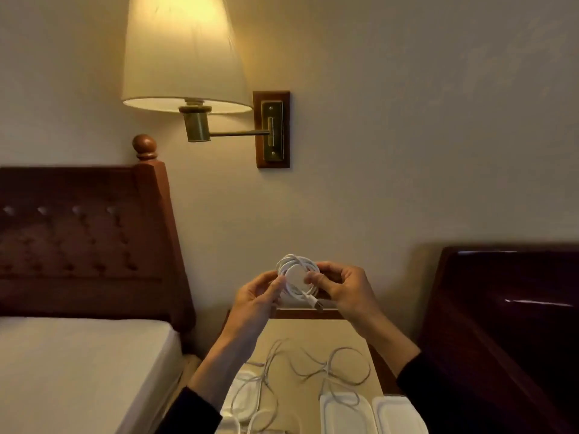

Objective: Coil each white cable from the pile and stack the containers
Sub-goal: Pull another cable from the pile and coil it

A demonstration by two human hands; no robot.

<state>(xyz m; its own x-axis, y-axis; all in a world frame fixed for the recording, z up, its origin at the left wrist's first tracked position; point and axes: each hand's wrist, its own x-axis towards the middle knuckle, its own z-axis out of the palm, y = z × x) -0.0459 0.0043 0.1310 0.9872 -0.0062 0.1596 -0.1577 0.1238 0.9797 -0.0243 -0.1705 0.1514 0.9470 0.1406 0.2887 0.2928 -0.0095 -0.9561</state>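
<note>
Hands, left (257,292) and right (341,289), both pinched the coil (297,277) at frame centre above the table (313,336), where a slackened pinch could let its loops spring apart.

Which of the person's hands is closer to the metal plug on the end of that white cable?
Right. The right hand sits right beside the plug, just above it; the left hand holds the coil's far side.

Two bare forearms; dark sleeves pushed back from the left grip (255,296) and right grip (344,288).
</note>
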